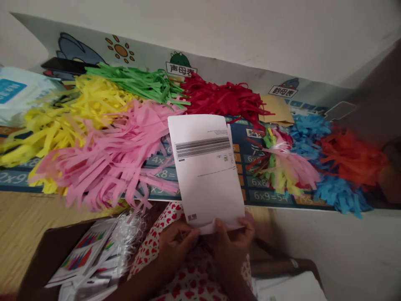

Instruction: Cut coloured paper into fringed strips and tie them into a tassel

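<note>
A flat white paper piece (208,184), printed with a barcode and small text, lies over the table's front edge with its lower end toward me. It may be an envelope or a folded sheet; I cannot tell which. My left hand (175,244) pinches its lower left corner between thumb and fingers. At the lower right, my right hand (233,242) grips the same edge, thumb on top. The bottom edge looks slightly lifted or folded between the hands. Pink paper strips (115,154) lie just left of the paper, and a tied multicoloured tassel (282,161) to its right.
Yellow strips (94,100), green strips (134,81), red strips (222,98), blue strips (310,133) and orange-red strips (351,156) cover the printed table mat (272,195). A tan envelope (275,110) sits behind. Below left, a box (40,255) holds printed packets and white string (130,234).
</note>
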{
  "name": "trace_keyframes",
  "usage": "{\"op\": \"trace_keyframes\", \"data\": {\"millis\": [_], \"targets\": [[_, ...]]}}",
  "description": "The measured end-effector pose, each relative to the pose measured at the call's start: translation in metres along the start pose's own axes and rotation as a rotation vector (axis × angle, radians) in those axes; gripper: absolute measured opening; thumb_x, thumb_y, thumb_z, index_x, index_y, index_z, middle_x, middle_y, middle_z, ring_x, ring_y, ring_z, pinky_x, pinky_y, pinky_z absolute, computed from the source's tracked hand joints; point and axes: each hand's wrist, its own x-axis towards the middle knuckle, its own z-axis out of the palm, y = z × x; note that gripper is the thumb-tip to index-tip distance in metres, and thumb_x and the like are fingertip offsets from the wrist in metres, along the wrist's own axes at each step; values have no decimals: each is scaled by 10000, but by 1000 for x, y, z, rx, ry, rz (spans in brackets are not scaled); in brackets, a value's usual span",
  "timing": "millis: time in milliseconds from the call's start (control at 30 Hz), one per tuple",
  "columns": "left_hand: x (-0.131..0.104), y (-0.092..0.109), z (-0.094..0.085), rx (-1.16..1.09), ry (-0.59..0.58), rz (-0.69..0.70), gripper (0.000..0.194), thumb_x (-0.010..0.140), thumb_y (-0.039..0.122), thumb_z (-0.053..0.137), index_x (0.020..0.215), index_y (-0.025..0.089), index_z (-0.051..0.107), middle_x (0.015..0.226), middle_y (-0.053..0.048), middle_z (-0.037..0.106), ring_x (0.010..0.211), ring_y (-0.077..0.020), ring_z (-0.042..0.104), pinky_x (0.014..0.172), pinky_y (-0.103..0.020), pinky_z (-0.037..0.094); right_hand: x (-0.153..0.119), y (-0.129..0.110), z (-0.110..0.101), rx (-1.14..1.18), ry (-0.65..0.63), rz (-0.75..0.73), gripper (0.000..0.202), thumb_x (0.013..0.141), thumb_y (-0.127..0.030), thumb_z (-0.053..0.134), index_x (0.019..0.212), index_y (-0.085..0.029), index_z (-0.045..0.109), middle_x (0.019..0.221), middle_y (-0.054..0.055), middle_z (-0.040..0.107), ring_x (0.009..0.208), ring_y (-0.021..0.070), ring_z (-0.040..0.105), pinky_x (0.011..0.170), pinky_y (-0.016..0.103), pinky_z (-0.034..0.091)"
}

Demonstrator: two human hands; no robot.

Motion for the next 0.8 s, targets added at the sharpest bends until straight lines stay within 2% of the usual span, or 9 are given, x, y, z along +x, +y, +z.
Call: {"op": "trace_keyframes", "data": {"millis": [300,367,433,500,567,633,700,800], "targets": [[-2,3,2,-1,21,-70,205,670,298,746,526,205,634,486,23,624,449,-131,572,467,-210,480,5,-9,8,-61,34,-23,581,670,-407,776,1056,-227,381,973,35,638,825,166,645,707,283,550],[-2,3,4,-73,70,-163,233,613,303,776,529,201,585,484,30,606,455,-130,569,456,-206,474,6,-10,11,-58,46,3,608,650,-404,785,1062,-231,373,945,29,647,814,177,646,695,298,558],[-2,5,9,-243,89,-310,274,540,298,815,626,201,574,576,23,653,528,-151,617,489,-220,509,6,-10,14,-38,53,27,624,638,-404,788,1061,-236,361,923,28,655,806,187,647,687,312,563],[-3,10,16,-422,26,-460,367,497,274,836,770,194,604,740,-18,722,667,-197,679,588,-272,563,4,-10,15,-36,50,30,626,628,-407,789,1054,-236,364,932,35,655,817,190,645,694,315,562],[-3,15,21,-509,-82,-553,370,537,277,820,848,170,649,843,-66,748,776,-238,698,691,-325,579,2,-10,13,-65,51,8,614,615,-408,792,1039,-230,387,955,44,645,826,186,640,702,308,557],[0,19,19,-516,-121,-568,277,613,318,775,811,143,687,821,-85,752,773,-244,696,708,-333,574,1,-11,6,-80,36,-51,621,611,-403,787,1068,-227,405,995,55,637,836,188,641,704,305,555],[4,22,10,-499,-126,-527,260,653,353,747,785,132,709,790,-82,749,737,-231,688,684,-318,568,3,-14,-4,-99,-17,-114,647,620,-397,774,1136,-224,424,1022,67,650,833,199,652,689,306,555],[4,22,-8,-428,-143,-446,259,651,375,758,724,130,715,674,-54,720,595,-183,645,564,-266,537,4,-20,-13,-239,-182,-71,550,636,-408,759,1090,-175,554,892,67,703,745,227,667,609,299,542]]}}
